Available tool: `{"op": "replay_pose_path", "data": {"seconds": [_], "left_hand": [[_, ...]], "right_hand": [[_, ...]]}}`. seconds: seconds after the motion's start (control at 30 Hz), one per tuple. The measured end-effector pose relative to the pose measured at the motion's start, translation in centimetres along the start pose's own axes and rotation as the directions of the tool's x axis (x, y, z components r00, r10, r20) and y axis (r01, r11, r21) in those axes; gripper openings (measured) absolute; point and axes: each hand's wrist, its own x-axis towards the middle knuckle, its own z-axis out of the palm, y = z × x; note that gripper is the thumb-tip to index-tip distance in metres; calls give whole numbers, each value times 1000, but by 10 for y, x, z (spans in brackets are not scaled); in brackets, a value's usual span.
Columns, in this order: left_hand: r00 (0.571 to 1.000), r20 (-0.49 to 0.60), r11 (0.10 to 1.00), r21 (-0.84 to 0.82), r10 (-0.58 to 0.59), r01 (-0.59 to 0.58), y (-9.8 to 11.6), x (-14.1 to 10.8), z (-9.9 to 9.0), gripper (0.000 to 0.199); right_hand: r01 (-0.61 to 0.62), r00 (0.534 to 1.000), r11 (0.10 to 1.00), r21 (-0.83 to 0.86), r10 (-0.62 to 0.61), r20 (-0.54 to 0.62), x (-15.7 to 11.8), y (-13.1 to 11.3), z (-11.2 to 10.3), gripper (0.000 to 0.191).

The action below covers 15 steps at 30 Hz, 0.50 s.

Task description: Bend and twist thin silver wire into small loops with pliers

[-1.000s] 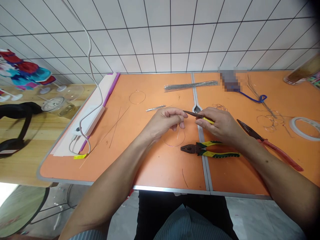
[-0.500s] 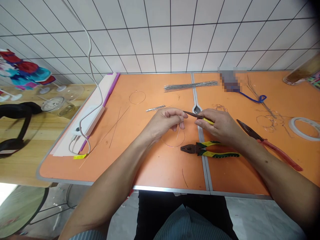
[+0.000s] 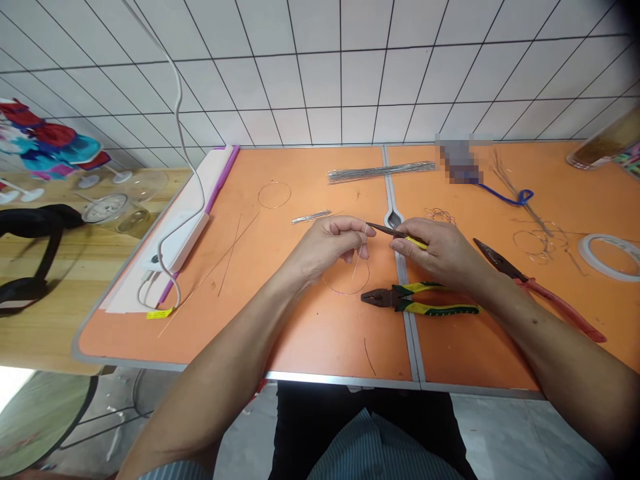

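Observation:
My left hand pinches a thin wire, whose loose end hangs below the fingers. In my right hand is a pair of needle-nose pliers with yellow on the handle; the dark, narrow tip touches or nearly touches the wire at my left fingertips. Under my hands a thin wire ring lies on the orange table. Combination pliers with yellow-green handles rest just below my right hand. Long-nose pliers with red handles lie beside my right forearm.
A bundle of straight wires lies at the back, with short wire pieces nearer. Another wire ring sits left of them. A white power strip with a cord lies far left. At right are a tape roll and tangled wire.
The hanging end of the wire has shifted very slightly. Both hands and the pliers hold nearly the same position.

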Motion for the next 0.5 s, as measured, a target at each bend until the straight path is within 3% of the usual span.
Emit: {"op": "replay_pose_path", "data": {"seconds": [0.5], "left_hand": [[1000, -7, 1000, 0, -10, 10, -4, 1, 0, 14]], "right_hand": [[-48, 998, 998, 29, 47, 45, -1, -2, 1, 44]]}}
